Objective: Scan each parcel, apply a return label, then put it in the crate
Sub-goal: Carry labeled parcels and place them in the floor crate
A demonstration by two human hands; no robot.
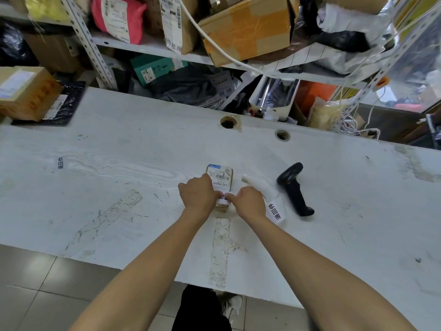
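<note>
While both our hands pinch a return label [223, 196] onto the small parcel [220, 181] mid-table, left hand [199, 194] and right hand [249, 199] flank it; parcel's long axis runs near-to-far.

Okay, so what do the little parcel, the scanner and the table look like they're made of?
Parcel: seemingly brown cardboard, matte, with a white paper label printed with a barcode.
Scanner: probably moulded black plastic, with a soft sheen on the handle.
Table: a white-coated board, scuffed, with tape residue; the cut holes show a brownish core, so possibly wood or fibreboard.
</note>
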